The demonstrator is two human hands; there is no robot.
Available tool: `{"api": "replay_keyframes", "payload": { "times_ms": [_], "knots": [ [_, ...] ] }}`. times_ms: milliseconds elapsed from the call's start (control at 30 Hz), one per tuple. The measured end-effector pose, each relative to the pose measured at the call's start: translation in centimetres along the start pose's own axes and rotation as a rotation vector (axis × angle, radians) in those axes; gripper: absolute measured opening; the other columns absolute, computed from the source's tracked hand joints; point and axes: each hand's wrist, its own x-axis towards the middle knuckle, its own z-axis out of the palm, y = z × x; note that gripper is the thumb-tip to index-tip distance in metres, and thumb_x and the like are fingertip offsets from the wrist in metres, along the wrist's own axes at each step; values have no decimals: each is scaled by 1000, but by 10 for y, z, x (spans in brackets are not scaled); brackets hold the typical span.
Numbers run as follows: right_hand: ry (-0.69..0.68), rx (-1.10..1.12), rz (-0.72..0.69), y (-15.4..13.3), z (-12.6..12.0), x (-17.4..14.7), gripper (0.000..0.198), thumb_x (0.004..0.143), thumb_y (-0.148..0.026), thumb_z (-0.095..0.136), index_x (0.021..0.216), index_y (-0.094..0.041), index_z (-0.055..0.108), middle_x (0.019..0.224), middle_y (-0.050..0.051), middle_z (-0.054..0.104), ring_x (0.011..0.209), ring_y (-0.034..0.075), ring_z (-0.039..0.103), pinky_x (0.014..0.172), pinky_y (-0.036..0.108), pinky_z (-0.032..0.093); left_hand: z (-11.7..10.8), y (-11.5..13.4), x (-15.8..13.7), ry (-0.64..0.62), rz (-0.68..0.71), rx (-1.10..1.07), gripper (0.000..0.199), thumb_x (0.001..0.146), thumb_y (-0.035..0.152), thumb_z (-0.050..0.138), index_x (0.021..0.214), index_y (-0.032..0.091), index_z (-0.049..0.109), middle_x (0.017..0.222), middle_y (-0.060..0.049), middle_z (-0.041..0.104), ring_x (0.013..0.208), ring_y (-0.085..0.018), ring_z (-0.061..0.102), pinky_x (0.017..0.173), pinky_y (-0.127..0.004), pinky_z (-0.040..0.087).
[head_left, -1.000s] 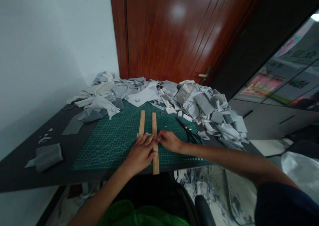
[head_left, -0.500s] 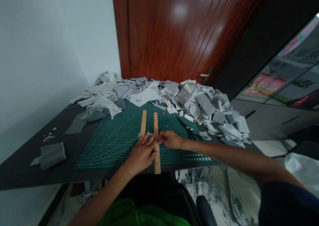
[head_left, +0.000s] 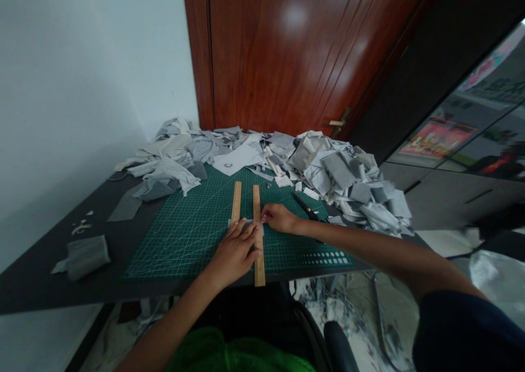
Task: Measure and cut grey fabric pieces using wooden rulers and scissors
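Note:
Two wooden rulers lie on the green cutting mat [head_left: 184,235]: the left ruler [head_left: 237,199] and the right ruler [head_left: 257,199], roughly side by side. A small pale grey fabric piece [head_left: 263,231] lies at the rulers, partly beneath the right one and mostly hidden by my fingers. My left hand [head_left: 235,251] presses down flat, its fingers stretched over the fabric and onto the right ruler, thumb on that ruler's edge. Just right of this ruler, my right hand [head_left: 281,219] is closed in a pinch beside the fabric's edge. What its fingertips hold is too small to make out.
Black scissors [head_left: 305,207] lie right of my right hand, partly behind the forearm. Heaps of grey and white fabric scraps [head_left: 340,169] line the table's back. A folded grey cloth [head_left: 88,256] lies at left. The right ruler overhangs the table's front edge.
My right hand has shifted slightly up and away along the right ruler's edge, its forearm rising over the scissors' handles. My left hand and the rulers stay in place.

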Motion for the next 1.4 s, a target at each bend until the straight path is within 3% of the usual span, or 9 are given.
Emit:
{"api": "replay_keyframes", "payload": {
  "times_ms": [200, 533, 733, 800, 900, 1000, 1100, 1200, 1400],
  "knots": [
    [50, 19, -59, 1, 2, -2, 14, 89, -5, 63, 83, -16, 70, 81, 2, 71, 77, 16, 64, 70, 25, 45, 2, -1, -1, 19, 6, -3, 54, 98, 36, 57, 148, 19, 48, 155, -9, 51, 152, -34, 33, 125, -55, 26],
    [-3, 184, -201, -10, 13, -51, 21, 85, -1, 63, 73, -19, 62, 78, 0, 64, 78, 16, 61, 76, 27, 45, 8, -4, -3, 32, 3, -27, 52, 98, 38, 58, 146, 20, 51, 156, -10, 49, 153, -34, 31, 125, -56, 25],
    [77, 368, -141, -20, 19, -79, 13, 94, -18, 57, 82, -22, 53, 76, -2, 58, 73, 16, 57, 70, 28, 46, 6, -2, -2, 33, -19, -47, 52, 98, 37, 57, 147, 19, 50, 156, -12, 49, 153, -33, 31, 125, -57, 26],
    [66, 551, -106, -29, 25, -94, 12, 98, -29, 53, 88, -23, 50, 77, -1, 59, 71, 16, 58, 67, 28, 46, 6, -1, -2, 28, -19, -48, 51, 97, 34, 57, 146, 19, 51, 156, -12, 49, 153, -33, 30, 126, -56, 25],
    [-19, 1107, 33, -47, 37, -120, 28, 91, -46, 67, 92, -22, 52, 82, 0, 62, 72, 16, 59, 67, 28, 45, 7, -1, -3, 19, -16, -41, 52, 96, 28, 57, 146, 19, 50, 157, -10, 48, 153, -33, 29, 126, -55, 25],
    [-139, 1373, 198, -65, 49, -144, 37, 83, -49, 76, 84, -22, 51, 73, -5, 51, 58, 10, 42, 56, 24, 34, 5, 0, -4, 16, -6, -35, 54, 97, 28, 55, 149, 21, 46, 158, -9, 48, 153, -33, 30, 126, -56, 25],
    [-103, 1201, 109, -78, 55, -159, 34, 90, -52, 71, 87, -22, 56, 69, -7, 39, 60, 11, 34, 57, 26, 30, 1, 3, -6, 5, -4, -38, 54, 98, 31, 53, 151, 20, 43, 159, -10, 46, 153, -33, 30, 126, -56, 25],
    [-74, 991, -2, -88, 55, -165, 31, 96, -54, 63, 107, -25, 59, 81, -3, 46, 76, 16, 44, 72, 30, 38, -2, 7, -7, -21, -14, -45, 55, 99, 34, 54, 151, 19, 43, 159, -10, 46, 153, -33, 30, 126, -55, 25],
    [-176, 912, -47, -93, 54, -161, 28, 98, -53, 58, 118, -33, 58, 98, 3, 53, 92, 23, 51, 85, 38, 44, 5, 5, -3, -17, -34, -35, 55, 98, 36, 56, 150, 21, 45, 159, -8, 46, 152, -33, 32, 126, -52, 23]
  ]
}}
